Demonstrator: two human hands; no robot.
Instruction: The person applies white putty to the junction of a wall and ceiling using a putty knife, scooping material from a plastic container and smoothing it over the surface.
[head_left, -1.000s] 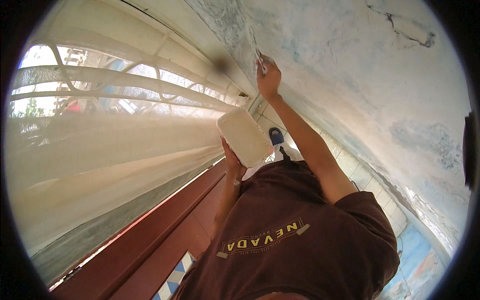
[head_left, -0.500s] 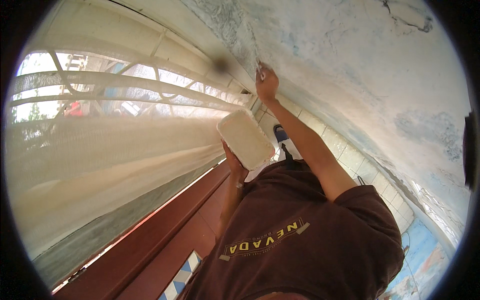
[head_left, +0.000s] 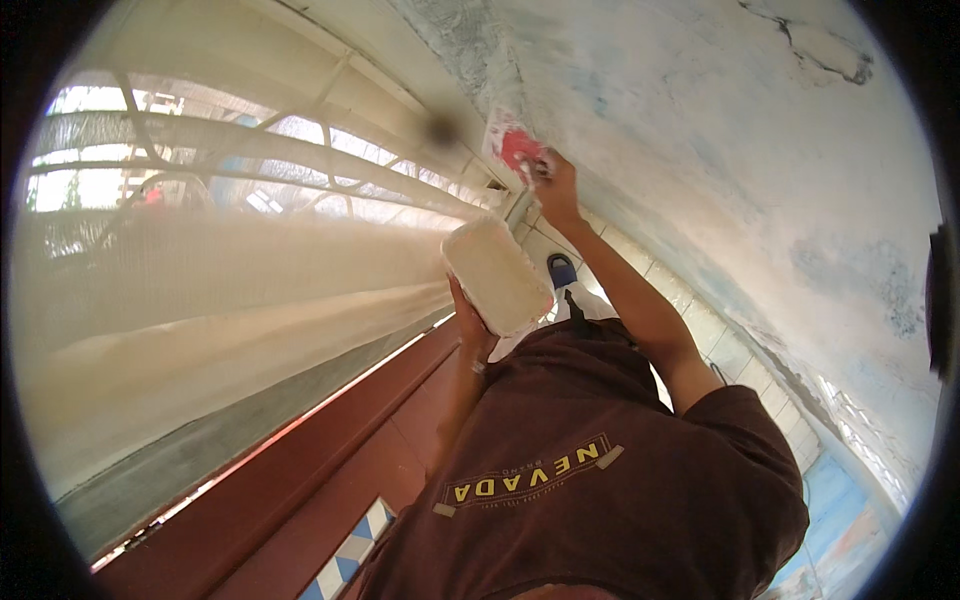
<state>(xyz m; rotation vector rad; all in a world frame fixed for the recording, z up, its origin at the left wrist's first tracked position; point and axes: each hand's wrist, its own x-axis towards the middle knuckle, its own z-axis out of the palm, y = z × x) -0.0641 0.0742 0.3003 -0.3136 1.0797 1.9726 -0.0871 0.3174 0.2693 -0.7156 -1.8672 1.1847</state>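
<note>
My left hand (head_left: pixel 472 322) supports a whitish rectangular tub (head_left: pixel 497 278) in front of my body. Its surface looks pale and smeared, with rough white residue along the rim. Up at the wall (head_left: pixel 690 130), my right hand (head_left: pixel 558 190) is closed around a red putty scraper (head_left: pixel 518 150). White paste coats parts of the scraper and its blade, which lies at or very near the wall close to the corner. A grey-white smeared strip (head_left: pixel 480 50) runs up the wall beyond the scraper.
A sheer cream curtain (head_left: pixel 200 260) hangs over a barred window on the left. Below it is a reddish-brown ledge (head_left: pixel 330 440). Pale floor tiles (head_left: pixel 730 350) and a dark blue slipper (head_left: pixel 562 268) show beneath me. The wall has a crack (head_left: pixel 810 50) at upper right.
My right hand has shifted slightly right and down and turned, so the red scraper face now shows. The tub has moved a little to the right in my left hand.
</note>
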